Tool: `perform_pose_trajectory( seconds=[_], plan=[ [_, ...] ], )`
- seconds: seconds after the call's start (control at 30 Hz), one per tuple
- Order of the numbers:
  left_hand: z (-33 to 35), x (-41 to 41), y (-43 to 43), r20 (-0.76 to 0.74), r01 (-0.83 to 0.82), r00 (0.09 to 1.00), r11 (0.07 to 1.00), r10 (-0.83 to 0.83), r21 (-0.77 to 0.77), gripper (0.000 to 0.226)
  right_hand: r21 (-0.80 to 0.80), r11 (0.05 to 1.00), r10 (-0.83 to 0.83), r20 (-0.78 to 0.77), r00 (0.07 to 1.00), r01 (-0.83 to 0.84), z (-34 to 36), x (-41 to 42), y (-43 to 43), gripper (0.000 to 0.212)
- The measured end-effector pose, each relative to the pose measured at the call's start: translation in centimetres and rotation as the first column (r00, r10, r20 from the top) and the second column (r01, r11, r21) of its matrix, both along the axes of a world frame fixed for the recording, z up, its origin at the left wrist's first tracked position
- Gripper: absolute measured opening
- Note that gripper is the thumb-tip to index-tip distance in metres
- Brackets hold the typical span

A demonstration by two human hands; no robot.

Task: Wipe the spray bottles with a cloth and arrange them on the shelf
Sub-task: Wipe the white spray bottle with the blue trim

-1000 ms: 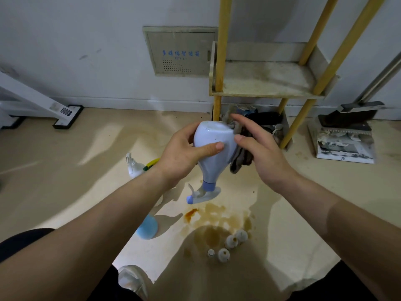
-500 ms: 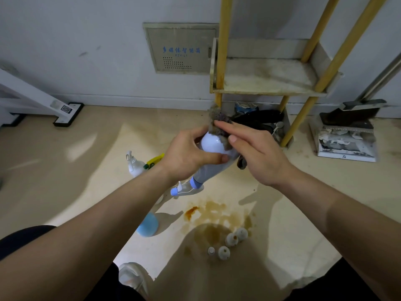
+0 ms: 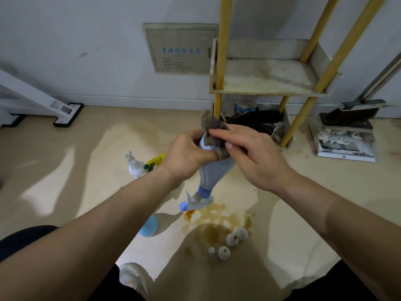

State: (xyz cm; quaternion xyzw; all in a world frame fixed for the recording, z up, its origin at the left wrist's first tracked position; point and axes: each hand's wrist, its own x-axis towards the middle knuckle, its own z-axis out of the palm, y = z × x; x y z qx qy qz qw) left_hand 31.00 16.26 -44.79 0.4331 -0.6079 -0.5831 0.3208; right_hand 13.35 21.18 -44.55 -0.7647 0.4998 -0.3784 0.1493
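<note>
Head view, both forearms in frame, floor-level work

Spray bottle [image 3: 214, 170]: pale blue-grey, held in the air upside down and tilted, base toward the shelf [image 3: 267, 92], trigger head lowest and pointing left. It hangs above a brown stain [image 3: 212, 231] on the floor [image 3: 86, 159]; not on the shelf.

Left hand [image 3: 186, 157]: fingers curled round the upper (base) end of the bottle, firm grip.

Right hand [image 3: 253, 157]: forefinger and thumb pinch a grey-brown cloth [image 3: 213, 127] and press it onto the bottle's base; a loose corner of cloth stands up above the fingers. The two hands are almost touching across the bottle.

Shelf: yellow uprights, one dirty pale board at mid height with nothing on it; dark clutter under it, contents unclear.

On the floor, left of the held bottle: a white spray bottle [image 3: 134, 166] upright, a yellow trigger [image 3: 155, 161] just beside it. Nearer the person, a blue bottle [image 3: 148, 227], partly hidden by the left forearm. Four small white caps [image 3: 234, 240] sit by the stain
</note>
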Motion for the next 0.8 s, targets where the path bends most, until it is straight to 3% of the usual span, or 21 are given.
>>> perform_pose_trajectory(
  seconds=[0.1, 0.27, 0.4, 0.5, 0.6, 0.8],
  plan=[
    [0.0, -0.3, 0.2, -0.033, -0.019, 0.999, 0.999, 0.02, 0.032, 0.036, 0.106, 0.987, -0.133, 0.161, 0.978, 0.117, -0.5, -0.7, -0.6, 0.037],
    [0.0, -0.2, -0.1, -0.106, -0.13, 0.984, 0.986, 0.14, 0.102, 0.03, 0.401, 0.903, -0.331, 0.427, 0.841, 0.152, -2.4, -0.7, -1.0, 0.044],
    [-0.6, -0.8, 0.3, -0.101, -0.179, 0.977, 0.98, 0.188, 0.09, 0.03, 0.43, 0.881, -0.389, 0.421, 0.819, 0.198, -3.1, 0.1, -1.0, 0.049],
    [-0.3, -0.9, 0.6, -0.161, -0.062, 0.982, 0.977, 0.096, 0.204, 0.026, 0.45, 0.857, -0.451, 0.421, 0.787, 0.251, -3.3, -0.5, -1.6, 0.046],
    [-0.4, -0.3, 0.6, -0.198, 0.052, 0.98, 0.973, -0.007, 0.224, 0.036, 0.48, 0.846, -0.471, 0.467, 0.749, 0.233, -3.1, -0.9, -1.7, 0.044],
    [-1.6, 0.4, 0.7, -0.159, 0.062, 0.987, 0.986, -0.037, 0.157, 0.066, 0.48, 0.862, -0.444, 0.555, 0.704, 0.166, -2.1, 0.0, -1.0, 0.043]
  ],
)
